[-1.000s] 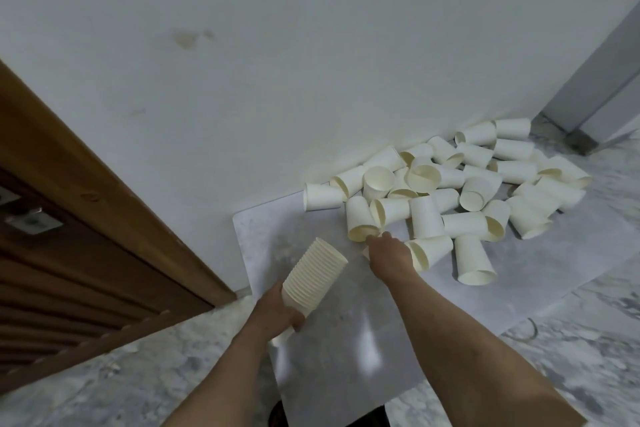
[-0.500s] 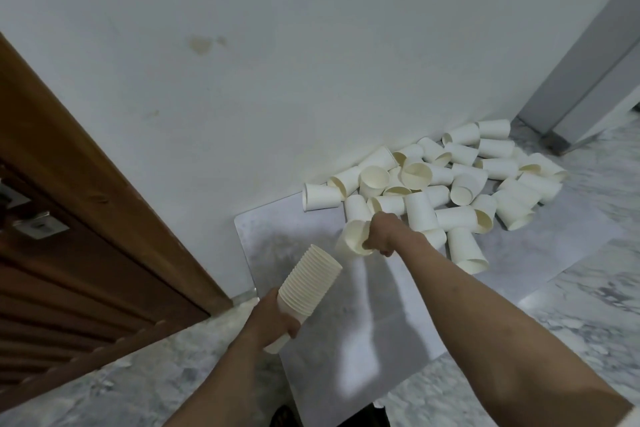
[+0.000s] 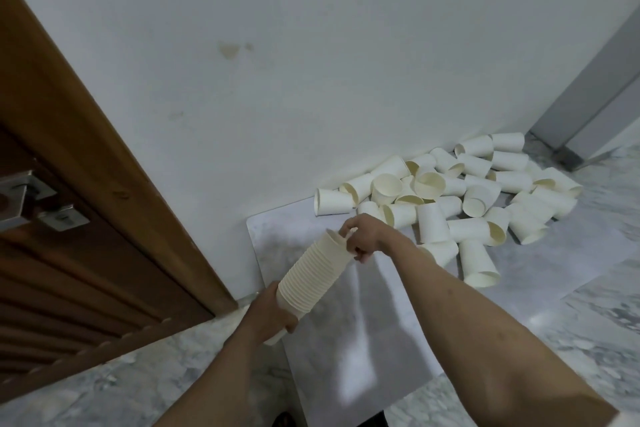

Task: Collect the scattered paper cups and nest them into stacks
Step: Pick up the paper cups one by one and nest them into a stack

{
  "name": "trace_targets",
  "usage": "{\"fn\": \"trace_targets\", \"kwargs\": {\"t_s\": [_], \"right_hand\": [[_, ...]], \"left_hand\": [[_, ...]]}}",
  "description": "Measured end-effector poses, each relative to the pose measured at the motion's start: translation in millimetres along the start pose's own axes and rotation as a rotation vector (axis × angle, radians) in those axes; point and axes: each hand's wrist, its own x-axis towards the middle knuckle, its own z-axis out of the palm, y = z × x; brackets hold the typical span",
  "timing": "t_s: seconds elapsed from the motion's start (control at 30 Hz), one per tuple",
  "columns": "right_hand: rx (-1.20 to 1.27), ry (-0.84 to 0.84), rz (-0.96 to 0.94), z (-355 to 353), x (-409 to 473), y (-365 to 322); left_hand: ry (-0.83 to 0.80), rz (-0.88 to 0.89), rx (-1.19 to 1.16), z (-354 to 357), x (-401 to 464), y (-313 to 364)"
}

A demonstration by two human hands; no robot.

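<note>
The right hand (image 3: pixel 363 236) has carried a cup from the pile (image 3: pixel 460 198) at two o'clock, fingers curled at the rim of the stack (image 3: pixel 311 274) (left hand (image 3: pixel 268 312) grips its base); nesting one more, many remain.

the grey sheet (image 3: pixel 360 329) is bare on its near half, so there's open room there below both arms. the far right part is crowded by the pile of loose paper cups (image 3: pixel 460 198), jammed against the white wall (image 3: pixel 346 62). the wooden door (image 3: pixel 86 218) closes off the left, a grey post (image 3: pixel 595 107) the far right corner.
</note>
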Motion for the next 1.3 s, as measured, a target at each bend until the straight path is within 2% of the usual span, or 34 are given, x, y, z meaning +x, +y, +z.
{"fn": "trace_targets", "kwargs": {"t_s": [0.23,0.3,0.4,0.57,0.63,0.8,0.93,1.0,1.03,1.2,1.3], "right_hand": [[-0.046,-0.117,-0.094,-1.2,40.7,-18.9],[-0.09,-0.005,-0.13,-9.4,59.6,-17.4],[-0.353,0.167,-0.211,-19.1,92.9,-17.9],[-0.664,0.197,-0.335,-20.3,136.2,-30.2],[-0.761,0.213,-0.359,-17.2,145.6,-34.8],[-0.924,0.18,-0.354,1.3,162.3,-30.8],[-1.01,0.179,-0.38,20.4,162.5,-23.4],[-0.916,0.157,-0.38,27.7,158.0,-22.3],[-0.795,0.14,-0.36,29.8,154.3,-23.7],[0.06,0.106,-0.186,17.6,128.4,-45.9],[0.385,0.034,-0.161,3.3,106.9,-51.6]], "left_hand": [[0.066,-0.052,-0.084,-5.5,13.0,-4.7],[0.083,-0.076,-0.102,-6.3,17.6,-6.0],[0.121,-0.135,-0.136,-6.5,28.8,-8.8],[0.108,-0.236,-0.15,-6.4,45.6,-14.4],[0.151,-0.258,-0.189,-4.6,47.5,-9.8],[0.228,-0.281,-0.266,2.2,50.5,-13.1],[0.197,-0.309,-0.239,5.2,45.3,-24.5],[0.178,-0.323,-0.218,4.6,39.8,-29.2],[0.171,-0.334,-0.203,3.2,37.3,-31.3],[0.142,-0.316,-0.203,-1.2,27.6,-35.3],[0.136,-0.308,-0.222,-4.1,23.9,-29.7]]}}
